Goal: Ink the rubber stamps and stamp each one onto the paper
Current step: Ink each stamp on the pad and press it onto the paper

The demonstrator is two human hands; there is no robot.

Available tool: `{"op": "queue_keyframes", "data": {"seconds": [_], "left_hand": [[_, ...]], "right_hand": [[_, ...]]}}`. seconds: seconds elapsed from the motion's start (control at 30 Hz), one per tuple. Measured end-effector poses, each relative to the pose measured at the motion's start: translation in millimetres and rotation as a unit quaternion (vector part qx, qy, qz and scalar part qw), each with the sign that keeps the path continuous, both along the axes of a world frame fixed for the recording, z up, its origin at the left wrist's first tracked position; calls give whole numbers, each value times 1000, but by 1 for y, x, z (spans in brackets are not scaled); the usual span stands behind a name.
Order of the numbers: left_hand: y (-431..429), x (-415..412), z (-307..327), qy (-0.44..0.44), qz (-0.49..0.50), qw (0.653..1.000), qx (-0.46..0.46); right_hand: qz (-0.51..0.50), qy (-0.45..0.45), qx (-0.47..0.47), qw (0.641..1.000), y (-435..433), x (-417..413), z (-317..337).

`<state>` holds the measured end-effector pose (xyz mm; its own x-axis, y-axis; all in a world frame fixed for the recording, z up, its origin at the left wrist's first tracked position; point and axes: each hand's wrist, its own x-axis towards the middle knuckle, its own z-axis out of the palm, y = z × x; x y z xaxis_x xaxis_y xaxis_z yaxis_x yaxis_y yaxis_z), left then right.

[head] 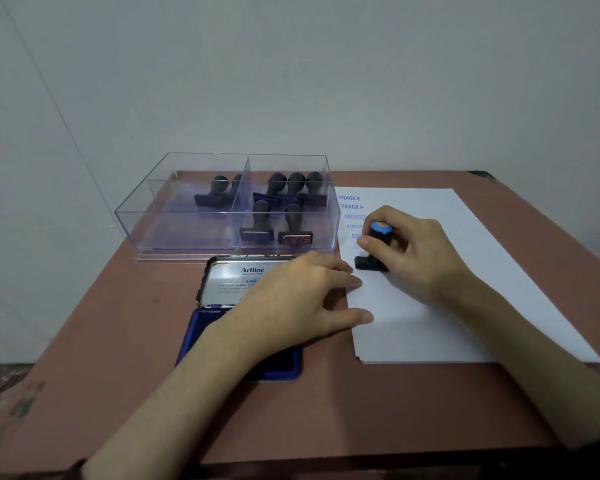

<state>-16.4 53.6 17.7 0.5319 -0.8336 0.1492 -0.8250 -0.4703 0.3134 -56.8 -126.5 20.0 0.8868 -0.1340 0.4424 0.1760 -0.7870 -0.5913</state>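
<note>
Pale grey wall rose behind a reddish-brown desk (118,341), whose top carried everything in view. At the back left stood a clear plastic box (174,237) split by a divider into two compartments. The left compartment held two dark-handled rubber stamps (216,192), the second half hidden behind the divider; the right compartment held five more stamps (258,220), three along the back and two nearer the front, all upright on their bases. Just in front of the box lay an open Artline stamp pad (201,327), its metal lid (229,275) tipped back toward the box and its blue ink surface facing up. To the right lay a stack of white paper (465,271), with blue prints running down its left side: FRAGILE (349,198) twice, then AMENDED (354,216) below, the lower ones partly hidden. The right grip (416,251) was clamped around the handle of a blue-capped stamp (368,264), fingers curled about it, and the stamp's black base sat down on the paper below the last print. The left grip (291,299) lay spread with fingers straight, reaching across over the stamp pad, its fingertips pressing on the paper's left edge.
</note>
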Motion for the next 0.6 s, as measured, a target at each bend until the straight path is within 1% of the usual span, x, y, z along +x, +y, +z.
{"op": "queue_keyframes", "data": {"seconds": [0.6], "left_hand": [[-1, 2, 1, -2, -4, 1000, 5]], "right_hand": [[16, -10, -42, 999, -2, 5, -5]]}}
